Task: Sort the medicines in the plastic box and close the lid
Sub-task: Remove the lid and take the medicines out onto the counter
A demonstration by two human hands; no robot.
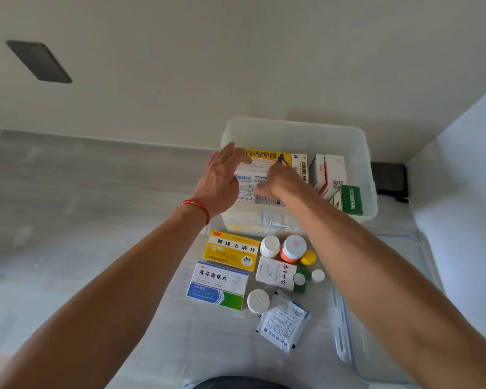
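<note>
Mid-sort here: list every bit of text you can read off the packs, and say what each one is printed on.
"黄连上清片": yellow box on the table.
"莲花清咳片", middle characters uncertain: blue and white box below it.
"双氯芬酸钠缓释胶囊": yellow pack standing in the plastic box.
Green box, narrow white box, small white box, sachets: print too blurred to read.

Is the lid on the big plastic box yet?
No, it is off. The plastic box is open on top, with medicine packs showing inside, and the clear lid lies flat on the surface beside it, to the right.
</note>
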